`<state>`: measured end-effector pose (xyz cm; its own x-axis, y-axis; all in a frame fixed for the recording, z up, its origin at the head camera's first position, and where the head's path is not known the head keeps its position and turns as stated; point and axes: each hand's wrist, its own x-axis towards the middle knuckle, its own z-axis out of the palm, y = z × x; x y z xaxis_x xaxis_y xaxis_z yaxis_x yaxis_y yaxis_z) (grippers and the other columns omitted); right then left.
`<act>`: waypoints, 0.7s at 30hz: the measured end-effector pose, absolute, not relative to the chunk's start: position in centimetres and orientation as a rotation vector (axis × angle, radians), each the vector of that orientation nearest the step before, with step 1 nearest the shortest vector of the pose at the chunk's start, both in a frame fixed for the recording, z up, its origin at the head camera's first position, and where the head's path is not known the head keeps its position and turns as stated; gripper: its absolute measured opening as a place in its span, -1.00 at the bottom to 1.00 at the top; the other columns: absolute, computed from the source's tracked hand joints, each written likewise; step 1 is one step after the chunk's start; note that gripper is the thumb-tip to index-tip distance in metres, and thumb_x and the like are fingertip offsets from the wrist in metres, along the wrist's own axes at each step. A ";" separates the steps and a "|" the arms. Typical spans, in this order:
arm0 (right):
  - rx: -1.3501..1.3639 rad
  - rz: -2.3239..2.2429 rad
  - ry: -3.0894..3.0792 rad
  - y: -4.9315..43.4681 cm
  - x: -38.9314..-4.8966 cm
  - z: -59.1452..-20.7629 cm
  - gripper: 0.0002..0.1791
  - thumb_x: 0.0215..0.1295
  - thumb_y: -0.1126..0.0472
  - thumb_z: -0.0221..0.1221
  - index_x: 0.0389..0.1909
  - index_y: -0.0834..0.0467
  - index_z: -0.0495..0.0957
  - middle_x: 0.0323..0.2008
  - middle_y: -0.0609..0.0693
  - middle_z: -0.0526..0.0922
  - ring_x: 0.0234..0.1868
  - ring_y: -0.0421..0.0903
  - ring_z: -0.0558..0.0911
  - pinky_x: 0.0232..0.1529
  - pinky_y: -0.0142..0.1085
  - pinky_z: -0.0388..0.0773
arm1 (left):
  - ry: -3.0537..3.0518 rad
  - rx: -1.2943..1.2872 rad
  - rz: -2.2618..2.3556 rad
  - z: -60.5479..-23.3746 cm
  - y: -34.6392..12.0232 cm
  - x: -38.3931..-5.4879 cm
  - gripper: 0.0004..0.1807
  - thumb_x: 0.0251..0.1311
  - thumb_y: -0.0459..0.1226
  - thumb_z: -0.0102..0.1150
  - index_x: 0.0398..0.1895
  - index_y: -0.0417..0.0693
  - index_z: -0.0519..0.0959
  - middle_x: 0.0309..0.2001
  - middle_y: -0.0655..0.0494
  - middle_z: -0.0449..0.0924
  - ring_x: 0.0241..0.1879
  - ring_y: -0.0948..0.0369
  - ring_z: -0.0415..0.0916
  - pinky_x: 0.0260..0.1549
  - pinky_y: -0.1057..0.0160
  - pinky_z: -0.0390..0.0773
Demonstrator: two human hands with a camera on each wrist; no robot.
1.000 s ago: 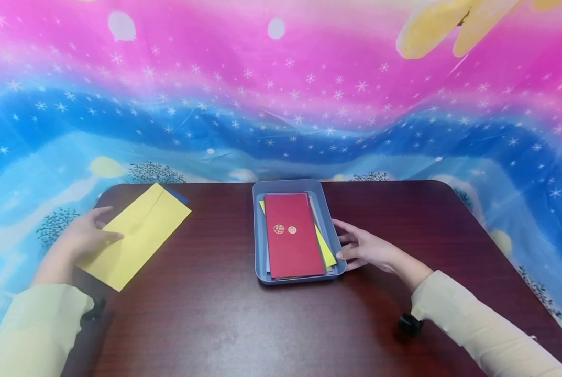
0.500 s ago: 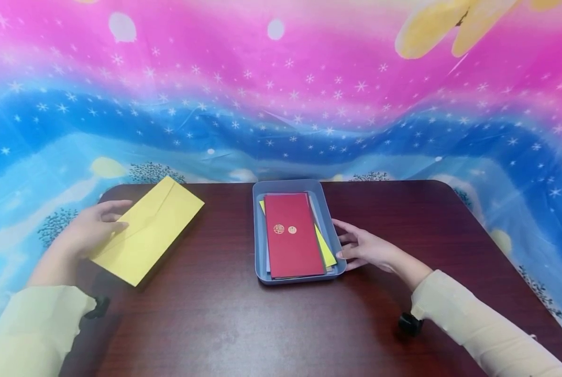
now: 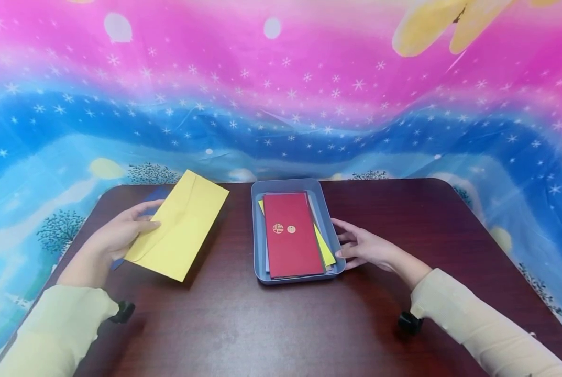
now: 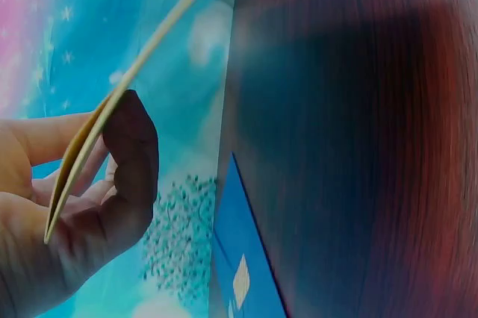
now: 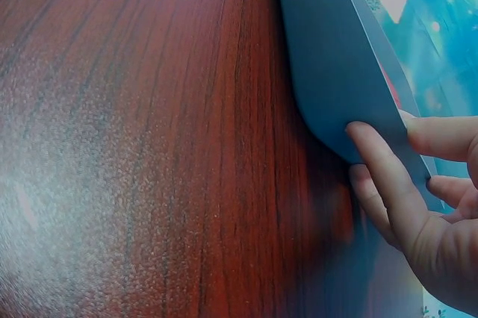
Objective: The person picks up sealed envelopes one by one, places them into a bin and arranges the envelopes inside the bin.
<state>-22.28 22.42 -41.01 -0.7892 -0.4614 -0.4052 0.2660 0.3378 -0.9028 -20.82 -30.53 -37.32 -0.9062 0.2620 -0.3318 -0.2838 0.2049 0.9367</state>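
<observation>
My left hand (image 3: 120, 233) pinches a yellow envelope (image 3: 179, 228) by its left edge, thumb on top and fingers beneath. The envelope is tilted above the table, casting a shadow; edge-on in the left wrist view, it shows a slight gap at its end. Below it lies a flat blue piece with a pale diamond mark (image 4: 243, 258), mostly covered in the head view. A grey-blue tray (image 3: 292, 186) stands mid-table, with a red envelope (image 3: 292, 256) topping a stack inside. My right hand (image 3: 367, 248) touches the tray's right wall near the front corner, its fingers loosely extended.
Under the red envelope, edges of a yellow envelope (image 3: 326, 248) and other paper pieces stick out. The dark wood table (image 3: 271, 330) ends at a patterned cloth backdrop (image 3: 281, 125). Black wrist devices sit at both sleeves.
My left hand has carried the yellow envelope to the right, toward the tray, and the envelope has turned more upright in the head view. My right hand stays at the tray.
</observation>
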 end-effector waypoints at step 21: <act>-0.172 -1.502 1.981 22.4 -22.1 -40.8 0.02 0.40 0.45 0.20 0.67 0.06 -0.22 0.41 0.47 0.15 0.07 0.12 0.62 -0.05 0.00 0.69 | 1.765 0.113 1.983 -37.4 -23.4 -21.4 -0.30 0.55 -0.46 -0.19 0.64 -0.24 -0.19 0.07 0.15 0.56 -0.08 0.23 0.68 -0.12 0.13 0.69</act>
<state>-22.10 22.36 -40.83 -0.7880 -0.4628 -0.4060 0.2661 0.3386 -0.9025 -21.37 -23.36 -37.37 -0.8815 0.4007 -0.2497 -0.2945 -0.0533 0.9542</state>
